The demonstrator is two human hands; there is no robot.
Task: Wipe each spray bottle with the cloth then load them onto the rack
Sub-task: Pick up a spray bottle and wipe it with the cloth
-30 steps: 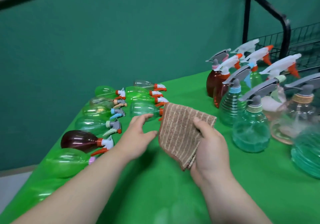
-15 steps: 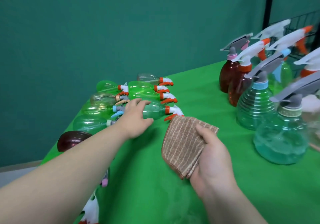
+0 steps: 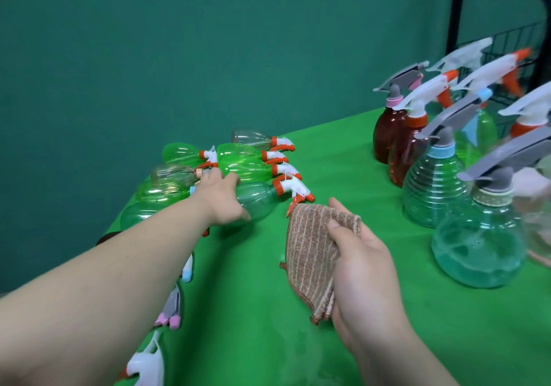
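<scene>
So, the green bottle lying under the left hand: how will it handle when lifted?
Probably light: the green bottle looks clear and empty. Lying on its rounded side, it may roll if nudged, though its trigger head could check that. The smooth plastic might be slippery, so the left hand likely wants a full hold round it.

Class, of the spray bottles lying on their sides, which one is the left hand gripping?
The green bottle nearest the cloth, with its orange-and-white trigger pointing towards it. The left hand wraps its body; the other lying bottles sit behind it.
</scene>
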